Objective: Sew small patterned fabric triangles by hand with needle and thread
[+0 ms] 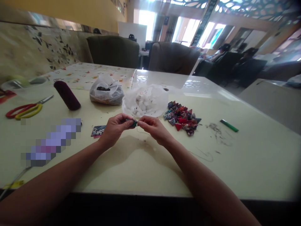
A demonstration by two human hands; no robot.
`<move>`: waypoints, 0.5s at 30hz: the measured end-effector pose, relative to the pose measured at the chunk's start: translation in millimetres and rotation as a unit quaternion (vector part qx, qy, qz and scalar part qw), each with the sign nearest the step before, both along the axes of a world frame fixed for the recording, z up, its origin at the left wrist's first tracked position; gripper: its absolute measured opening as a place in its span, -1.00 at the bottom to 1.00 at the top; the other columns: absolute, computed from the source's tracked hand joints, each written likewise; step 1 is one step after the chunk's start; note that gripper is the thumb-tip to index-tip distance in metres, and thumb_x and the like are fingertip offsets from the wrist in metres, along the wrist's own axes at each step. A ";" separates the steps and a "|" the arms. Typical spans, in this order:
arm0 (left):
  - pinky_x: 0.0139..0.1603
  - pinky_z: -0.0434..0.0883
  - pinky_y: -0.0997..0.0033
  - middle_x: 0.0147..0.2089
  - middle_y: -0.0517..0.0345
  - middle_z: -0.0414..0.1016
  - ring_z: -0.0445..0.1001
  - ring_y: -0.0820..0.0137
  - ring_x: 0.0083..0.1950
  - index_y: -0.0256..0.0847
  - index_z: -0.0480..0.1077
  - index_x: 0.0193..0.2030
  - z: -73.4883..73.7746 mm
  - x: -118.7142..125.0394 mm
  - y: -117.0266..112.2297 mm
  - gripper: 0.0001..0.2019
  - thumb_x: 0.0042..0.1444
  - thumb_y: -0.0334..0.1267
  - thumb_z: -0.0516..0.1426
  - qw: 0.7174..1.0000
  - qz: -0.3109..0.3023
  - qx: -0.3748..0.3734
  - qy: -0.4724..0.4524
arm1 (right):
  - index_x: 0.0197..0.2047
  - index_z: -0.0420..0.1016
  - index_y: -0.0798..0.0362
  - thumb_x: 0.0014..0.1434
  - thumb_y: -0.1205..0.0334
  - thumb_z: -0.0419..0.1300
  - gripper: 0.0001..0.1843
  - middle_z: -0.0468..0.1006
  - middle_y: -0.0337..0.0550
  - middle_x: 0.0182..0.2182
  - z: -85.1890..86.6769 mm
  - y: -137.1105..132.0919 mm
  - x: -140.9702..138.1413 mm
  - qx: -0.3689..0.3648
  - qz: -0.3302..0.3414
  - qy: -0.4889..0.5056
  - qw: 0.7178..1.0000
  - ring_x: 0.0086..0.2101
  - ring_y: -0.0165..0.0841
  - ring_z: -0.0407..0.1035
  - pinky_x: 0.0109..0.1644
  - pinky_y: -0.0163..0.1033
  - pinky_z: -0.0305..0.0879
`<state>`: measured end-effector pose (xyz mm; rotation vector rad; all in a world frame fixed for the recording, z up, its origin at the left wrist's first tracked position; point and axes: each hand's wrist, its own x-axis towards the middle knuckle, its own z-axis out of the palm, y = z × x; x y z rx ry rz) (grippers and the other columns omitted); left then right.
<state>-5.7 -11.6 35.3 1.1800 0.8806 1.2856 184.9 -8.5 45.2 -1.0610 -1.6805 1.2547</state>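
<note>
My left hand (118,127) pinches a small dark green piece of fabric (134,123) between thumb and fingers, above the middle of the table. Fingertips of my right hand (150,125) are pressed together at the right edge of that piece; what they grip is too small to make out. A thin thread (142,131) hangs in a loop below the fingertips. Under and beside my left hand lie flat patterned fabric pieces (97,130). To the right of my right hand is a pile of small, colourful, pointed fabric pieces (182,118).
Behind my hands sit a plastic bag of white stuffing (150,102) and a bag with dark contents (105,94). On the left are a dark purple roll (67,95), scissors (30,108) and a blurred-out corded object (53,141). Loose threads (218,133) and a green-handled cutter-like object (229,125) lie right.
</note>
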 end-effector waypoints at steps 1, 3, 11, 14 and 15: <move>-0.09 0.59 0.29 -0.34 0.12 0.65 0.61 0.37 -0.29 -0.25 0.55 -0.34 -0.3 0.0 -0.1 -0.70 -0.11 -0.12 0.47 1.000 0.000 0.001 0.000 | -0.35 0.46 0.08 0.16 -0.14 0.25 -0.59 0.19 -0.35 -0.57 -0.3 0.3 0.3 0.002 0.001 -0.001 1.000 -0.51 -0.50 0.00 -0.46 -0.31 -0.12; -0.09 0.59 0.28 -0.34 0.11 0.65 0.61 0.37 -0.30 -0.25 0.56 -0.33 -0.7 -0.1 0.1 -0.70 -0.11 -0.12 0.46 1.000 0.004 0.002 0.004 | -0.33 0.47 0.09 0.16 -0.13 0.25 -0.60 0.20 -0.35 -0.56 -0.5 0.5 1.0 0.001 0.005 -0.003 1.000 -0.51 -0.50 0.00 -0.46 -0.30 -0.13; -0.07 0.59 0.25 -0.33 0.10 0.65 0.62 0.35 -0.28 -0.24 0.57 -0.31 -1.9 -1.2 0.9 -0.70 -0.09 -0.11 0.45 1.000 0.008 0.009 0.014 | -0.32 0.46 0.07 0.18 -0.12 0.23 -0.62 0.20 -0.35 -0.55 -1.1 -0.1 1.7 0.013 0.010 -0.015 1.000 -0.52 -0.49 -0.01 -0.47 -0.30 -0.13; -0.06 0.59 0.26 -0.34 0.10 0.65 0.61 0.36 -0.28 -0.25 0.56 -0.32 -1.0 -0.8 0.1 -0.70 -0.10 -0.12 0.46 1.000 0.012 0.005 0.010 | -0.33 0.46 0.08 0.19 -0.11 0.23 -0.62 0.20 -0.35 -0.55 -1.2 0.6 1.6 0.015 0.011 -0.012 1.000 -0.52 -0.49 0.00 -0.47 -0.30 -0.13; -0.06 0.59 0.25 -0.34 0.10 0.65 0.61 0.36 -0.28 -0.26 0.56 -0.32 -0.6 -0.6 -0.1 -0.69 -0.10 -0.12 0.46 1.000 0.015 0.004 0.007 | -0.33 0.46 0.08 0.19 -0.11 0.23 -0.62 0.20 -0.35 -0.56 -1.3 0.8 1.6 0.016 0.011 -0.010 1.000 -0.52 -0.50 0.00 -0.46 -0.30 -0.13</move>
